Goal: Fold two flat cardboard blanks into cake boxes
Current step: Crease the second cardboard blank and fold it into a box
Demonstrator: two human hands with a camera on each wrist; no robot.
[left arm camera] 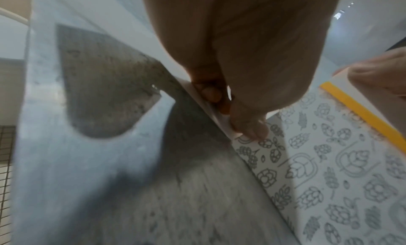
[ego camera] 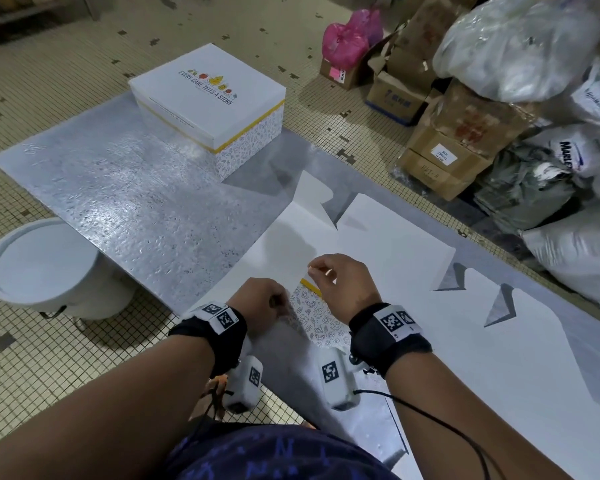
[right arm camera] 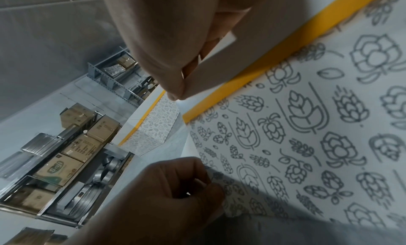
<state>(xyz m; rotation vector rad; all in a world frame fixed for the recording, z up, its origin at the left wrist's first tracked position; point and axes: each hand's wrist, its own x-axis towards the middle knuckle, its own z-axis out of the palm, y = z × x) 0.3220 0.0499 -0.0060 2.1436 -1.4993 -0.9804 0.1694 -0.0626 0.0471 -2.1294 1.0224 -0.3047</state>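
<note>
A large white cardboard blank (ego camera: 413, 265) lies flat on the silver mat (ego camera: 125, 188), plain side up. Its near flap (ego camera: 312, 317) is lifted and shows a doodle print with a yellow stripe (right arm camera: 274, 61). My left hand (ego camera: 267, 303) pinches the flap's left edge (left arm camera: 219, 116) between thumb and fingers. My right hand (ego camera: 340, 282) pinches the flap's white top edge (right arm camera: 215, 66) above the stripe. A finished white cake box (ego camera: 212, 102) with a printed lid stands at the mat's far end.
A white round bucket lid (ego camera: 35, 268) sits on the tiled floor to the left. Brown cartons (ego camera: 444, 161), a pink bag (ego camera: 347, 39) and stuffed plastic sacks (ego camera: 568, 258) crowd the right side. Metal shelving with boxes (right arm camera: 72, 155) shows in the right wrist view.
</note>
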